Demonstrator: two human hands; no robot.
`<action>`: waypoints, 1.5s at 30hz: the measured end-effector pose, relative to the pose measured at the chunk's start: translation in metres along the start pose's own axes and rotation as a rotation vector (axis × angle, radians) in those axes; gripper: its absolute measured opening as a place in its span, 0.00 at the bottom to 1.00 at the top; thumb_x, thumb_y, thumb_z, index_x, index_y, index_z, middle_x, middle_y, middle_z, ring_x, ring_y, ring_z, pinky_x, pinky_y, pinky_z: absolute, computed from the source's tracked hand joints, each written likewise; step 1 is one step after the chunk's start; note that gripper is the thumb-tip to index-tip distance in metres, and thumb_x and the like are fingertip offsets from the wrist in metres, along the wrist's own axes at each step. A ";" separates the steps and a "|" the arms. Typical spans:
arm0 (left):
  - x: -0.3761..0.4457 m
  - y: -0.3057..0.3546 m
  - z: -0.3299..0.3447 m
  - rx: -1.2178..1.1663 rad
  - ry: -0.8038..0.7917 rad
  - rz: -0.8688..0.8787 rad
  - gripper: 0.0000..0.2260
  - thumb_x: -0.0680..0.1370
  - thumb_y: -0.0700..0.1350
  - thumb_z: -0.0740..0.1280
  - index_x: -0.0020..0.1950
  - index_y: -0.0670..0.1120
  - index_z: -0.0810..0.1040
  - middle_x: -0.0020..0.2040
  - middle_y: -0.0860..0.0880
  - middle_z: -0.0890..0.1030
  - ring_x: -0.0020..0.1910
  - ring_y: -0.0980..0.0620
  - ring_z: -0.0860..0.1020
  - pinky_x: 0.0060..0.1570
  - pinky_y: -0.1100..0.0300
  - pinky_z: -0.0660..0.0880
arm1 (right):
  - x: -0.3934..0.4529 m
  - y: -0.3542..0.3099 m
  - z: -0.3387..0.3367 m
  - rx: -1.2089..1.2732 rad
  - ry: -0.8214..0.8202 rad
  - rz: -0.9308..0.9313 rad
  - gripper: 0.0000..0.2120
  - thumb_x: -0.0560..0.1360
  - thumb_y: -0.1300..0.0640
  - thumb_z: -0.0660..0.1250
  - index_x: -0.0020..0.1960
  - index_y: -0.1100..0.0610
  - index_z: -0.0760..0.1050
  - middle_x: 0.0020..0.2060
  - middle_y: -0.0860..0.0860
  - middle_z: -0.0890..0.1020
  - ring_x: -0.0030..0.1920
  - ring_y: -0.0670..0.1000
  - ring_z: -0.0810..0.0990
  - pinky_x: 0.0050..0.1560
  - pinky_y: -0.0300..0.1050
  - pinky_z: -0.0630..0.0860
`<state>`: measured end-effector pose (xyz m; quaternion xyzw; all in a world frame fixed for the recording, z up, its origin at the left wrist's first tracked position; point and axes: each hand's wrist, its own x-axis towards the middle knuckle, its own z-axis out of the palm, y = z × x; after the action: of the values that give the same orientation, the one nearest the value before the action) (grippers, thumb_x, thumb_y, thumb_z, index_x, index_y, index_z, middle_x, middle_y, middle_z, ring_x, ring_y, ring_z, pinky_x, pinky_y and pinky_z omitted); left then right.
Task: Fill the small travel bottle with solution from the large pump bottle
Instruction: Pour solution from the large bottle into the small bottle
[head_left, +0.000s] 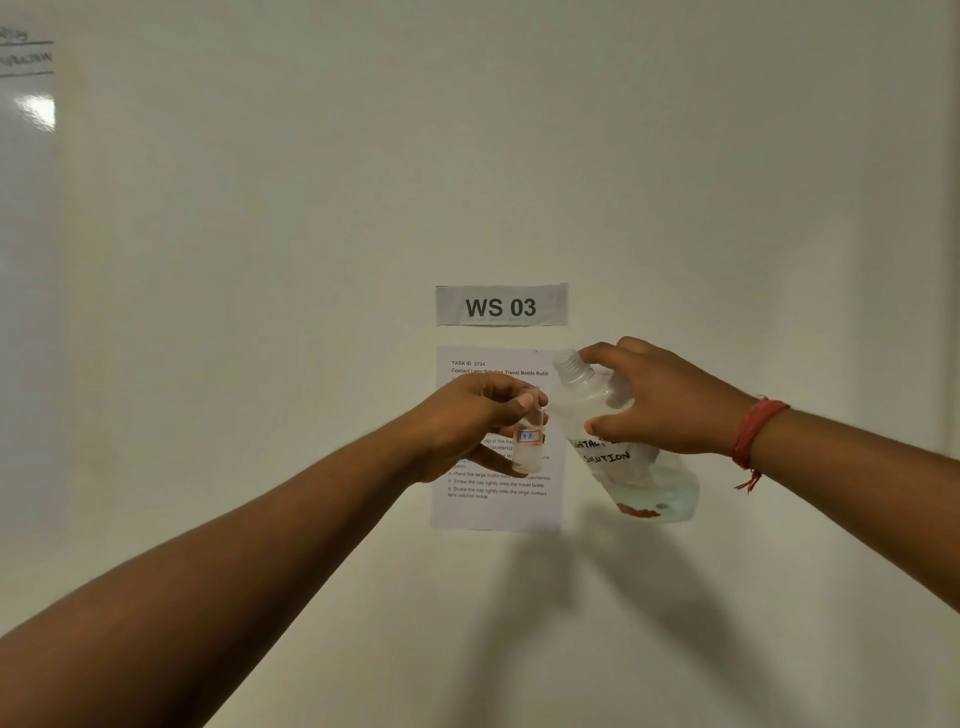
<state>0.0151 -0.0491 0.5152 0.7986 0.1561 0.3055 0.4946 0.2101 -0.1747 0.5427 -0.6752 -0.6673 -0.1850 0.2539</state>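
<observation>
My left hand grips the small clear travel bottle, upright, uncapped, with a small red and blue label and some clear liquid in its lower part. My right hand holds the large clear bottle, marked "contact solution" in black handwriting. It is tilted, with its open threaded neck up and to the left, just right of and above the small bottle's mouth. No pump or cap sits on it. Liquid pools in its lower right end. Both bottles are held up in front of a wall.
A white wall fills the view. A "WS 03" sign and a printed task sheet are stuck to it behind the hands. A glossy whiteboard edge shows at far left. A red thread band wraps my right wrist.
</observation>
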 end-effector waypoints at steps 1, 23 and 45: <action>0.000 0.000 0.000 -0.002 0.001 0.002 0.08 0.84 0.44 0.64 0.51 0.45 0.83 0.61 0.44 0.82 0.60 0.41 0.81 0.49 0.41 0.84 | 0.001 -0.001 0.000 -0.020 -0.004 -0.015 0.32 0.67 0.47 0.73 0.69 0.41 0.66 0.49 0.44 0.70 0.49 0.48 0.77 0.50 0.48 0.78; -0.010 0.002 0.000 -0.001 0.035 0.019 0.09 0.84 0.44 0.64 0.60 0.43 0.82 0.59 0.43 0.83 0.61 0.41 0.81 0.53 0.37 0.82 | 0.002 -0.026 -0.010 -0.430 -0.007 -0.168 0.32 0.72 0.46 0.69 0.73 0.43 0.61 0.50 0.47 0.65 0.38 0.50 0.73 0.35 0.39 0.68; -0.013 -0.007 0.003 0.017 0.053 0.023 0.11 0.84 0.44 0.65 0.63 0.44 0.81 0.57 0.44 0.84 0.59 0.44 0.83 0.53 0.39 0.83 | 0.000 -0.035 -0.018 -0.603 -0.094 -0.197 0.32 0.75 0.48 0.67 0.75 0.44 0.57 0.53 0.49 0.64 0.34 0.48 0.69 0.33 0.40 0.66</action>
<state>0.0075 -0.0557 0.5036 0.7960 0.1626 0.3310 0.4800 0.1770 -0.1861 0.5603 -0.6600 -0.6556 -0.3667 -0.0079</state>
